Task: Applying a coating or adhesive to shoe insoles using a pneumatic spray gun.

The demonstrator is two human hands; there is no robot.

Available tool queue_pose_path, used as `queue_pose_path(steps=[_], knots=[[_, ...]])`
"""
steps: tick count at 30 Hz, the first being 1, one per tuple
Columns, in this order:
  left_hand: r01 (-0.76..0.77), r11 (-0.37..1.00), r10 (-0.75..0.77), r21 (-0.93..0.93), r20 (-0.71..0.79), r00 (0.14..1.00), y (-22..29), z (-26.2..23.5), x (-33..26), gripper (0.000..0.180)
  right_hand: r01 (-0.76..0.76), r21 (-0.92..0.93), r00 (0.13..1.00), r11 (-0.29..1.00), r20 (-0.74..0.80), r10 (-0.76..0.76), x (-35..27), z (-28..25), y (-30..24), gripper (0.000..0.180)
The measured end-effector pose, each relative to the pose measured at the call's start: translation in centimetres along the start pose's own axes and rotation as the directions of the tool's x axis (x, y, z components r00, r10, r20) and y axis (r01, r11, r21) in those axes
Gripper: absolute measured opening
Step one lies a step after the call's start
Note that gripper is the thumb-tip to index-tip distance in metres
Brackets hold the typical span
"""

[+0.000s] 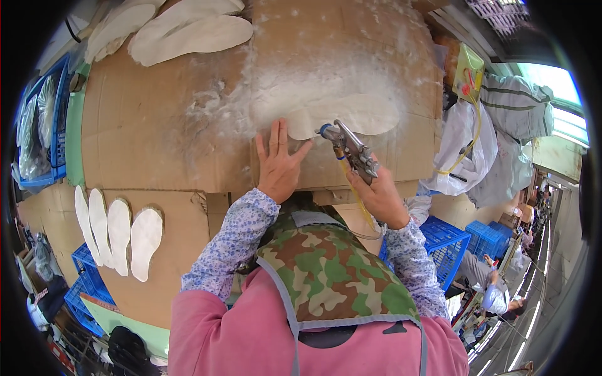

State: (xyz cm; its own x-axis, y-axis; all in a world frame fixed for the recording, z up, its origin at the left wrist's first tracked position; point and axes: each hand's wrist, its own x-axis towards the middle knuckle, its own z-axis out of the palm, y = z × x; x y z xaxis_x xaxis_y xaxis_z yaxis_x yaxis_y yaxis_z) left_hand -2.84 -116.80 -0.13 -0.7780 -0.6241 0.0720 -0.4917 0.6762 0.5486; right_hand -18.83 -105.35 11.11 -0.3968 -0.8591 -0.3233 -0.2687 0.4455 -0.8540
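Insole [351, 116], white, lies long axis left-to-right on the cardboard-covered table [157, 138], its heel end pinned under the flat, spread fingers of the left hand [279, 163], while the right hand [376, 194] clenches a spray gun [351, 150] aimed at it.

Daylight is bright and even around my hands [326, 172], with soft, short shadows beneath them. Far to my right a window [564, 100] glares white. Fisheye distortion bends edges toward the dark, vignetted rim.
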Motion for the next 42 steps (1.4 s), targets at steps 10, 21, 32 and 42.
queue_pose_path(steps=[10,21,32,42], knots=[[0.017,1.0,-0.019,-0.018,-0.064,0.998,-0.2,-0.1,-1.1,0.046,0.047,-0.089,0.995,0.995,0.087,-0.039,0.1,1.4,-1.7,0.023],[0.229,0.486,-0.485,-0.844,-0.042,0.874,-1.5,2.0,2.2,0.04,0.018,-0.028,0.998,0.999,-0.057,-0.02,-0.6,-0.4,0.0,0.022],[0.389,0.526,-0.532,-0.757,0.065,0.844,-1.3,1.4,4.4,0.037,-0.151,0.072,0.965,0.986,-0.206,0.163,-2.5,-4.8,3.4,0.02],[0.448,0.521,-0.534,-0.727,0.132,0.835,-1.5,1.0,5.5,0.027,-0.309,0.151,0.848,0.939,-0.404,0.344,-3.5,-9.4,6.3,0.014]])
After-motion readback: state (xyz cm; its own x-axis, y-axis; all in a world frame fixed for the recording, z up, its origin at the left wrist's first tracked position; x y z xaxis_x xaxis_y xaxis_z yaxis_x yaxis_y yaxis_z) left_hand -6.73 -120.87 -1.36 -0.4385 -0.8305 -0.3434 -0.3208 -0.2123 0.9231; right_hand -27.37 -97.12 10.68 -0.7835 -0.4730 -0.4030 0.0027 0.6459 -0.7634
